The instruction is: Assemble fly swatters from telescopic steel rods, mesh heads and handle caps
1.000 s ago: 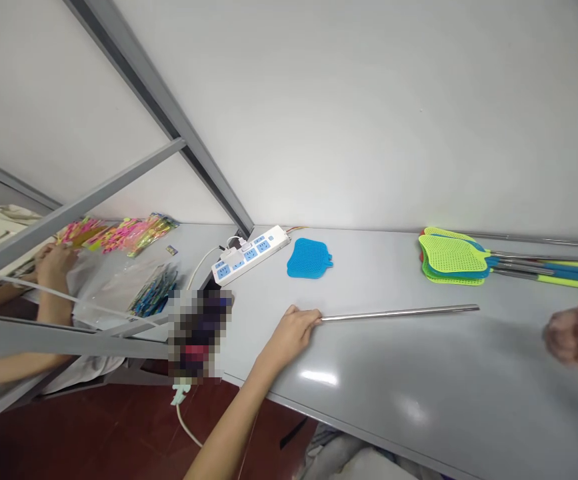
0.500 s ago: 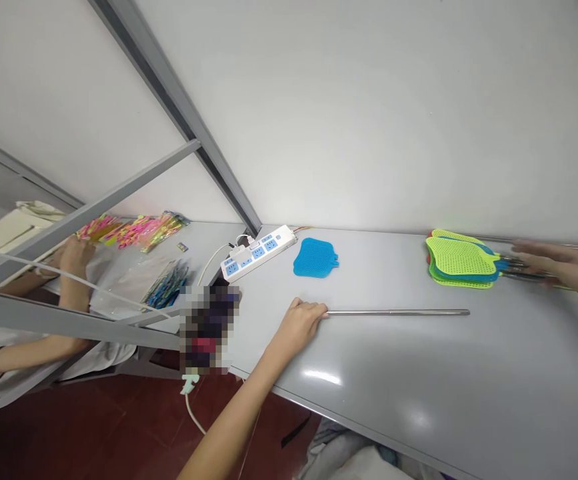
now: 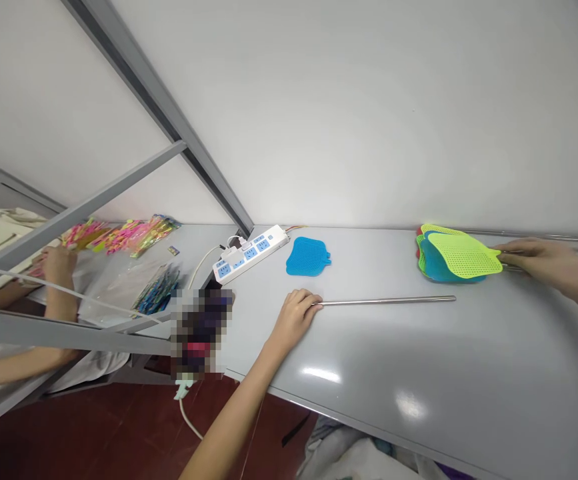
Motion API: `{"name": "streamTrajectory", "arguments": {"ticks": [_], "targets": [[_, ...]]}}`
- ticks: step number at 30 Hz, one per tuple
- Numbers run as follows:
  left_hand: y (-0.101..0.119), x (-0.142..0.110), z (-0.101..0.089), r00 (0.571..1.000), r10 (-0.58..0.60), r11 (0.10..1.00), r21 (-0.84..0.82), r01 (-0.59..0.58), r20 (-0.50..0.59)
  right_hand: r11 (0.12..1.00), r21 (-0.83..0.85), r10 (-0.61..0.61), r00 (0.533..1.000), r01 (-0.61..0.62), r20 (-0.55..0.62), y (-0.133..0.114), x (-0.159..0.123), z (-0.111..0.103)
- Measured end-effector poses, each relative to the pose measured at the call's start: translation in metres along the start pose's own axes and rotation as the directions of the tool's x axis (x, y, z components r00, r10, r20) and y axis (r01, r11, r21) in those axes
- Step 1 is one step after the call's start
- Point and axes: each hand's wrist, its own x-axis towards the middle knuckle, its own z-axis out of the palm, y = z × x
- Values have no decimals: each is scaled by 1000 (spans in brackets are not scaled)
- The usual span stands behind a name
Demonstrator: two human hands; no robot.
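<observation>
My left hand (image 3: 295,316) is closed around the near end of a thin metal rod (image 3: 386,301) that lies flat on the grey table (image 3: 419,373). At the right, my right hand (image 3: 539,263) grips the handle of the top yellow-green fly swatter (image 3: 461,255), whose head is slid a little off the stack of swatters (image 3: 431,263) beneath it. A loose blue swatter head (image 3: 307,256) lies near the wall, beyond the left hand.
A white and blue power strip (image 3: 251,253) with plugs sits left of the blue head. Grey frame bars (image 3: 119,193) cross the left side. Behind them another person's hand (image 3: 59,263) works among bright packets (image 3: 123,233) and plastic bags.
My right hand has come in from the lower right, reached the swatter handles and closed on the top one, shifting its head off the stack. The left hand has stayed on the rod.
</observation>
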Motion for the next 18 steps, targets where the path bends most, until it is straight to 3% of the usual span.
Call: {"name": "streamTrajectory", "arguments": {"ticks": [2, 6, 9, 11, 13, 14, 15, 16, 18], "targets": [[0, 2, 0, 1000, -4, 1000, -15, 4, -15, 996, -79, -42, 994, 51, 104, 1, 3, -7], [11, 3, -3, 995, -57, 993, -111, 47, -81, 928, -254, -268, 962, 273, 54, -19, -8, -25], [35, 4, -8, 985, -140, 917, -389, 92, -97, 837, -385, -369, 921, 389, 128, -53, -32, -34], [56, 7, -11, 984, -179, 709, -691, 145, 22, 753, -467, -424, 884, 464, 196, -76, -53, -33], [76, 12, -14, 960, -135, 272, -922, 275, 246, 684, -508, -454, 851, 523, 265, -94, -76, -25], [85, 14, -15, 935, -90, 38, -937, 347, 343, 649, -489, -478, 813, 583, 334, -101, -88, -18], [94, 15, -16, 916, -41, -129, -911, 392, 400, 625, -458, -495, 774, 633, 394, -106, -99, -11], [101, 16, -16, 910, -11, -241, -884, 400, 415, 608, -428, -499, 741, 669, 450, -109, -110, -3], [115, 16, -12, 910, 9, -365, -846, 389, 414, 616, -400, -483, 727, 679, 489, -114, -131, 14]]}}
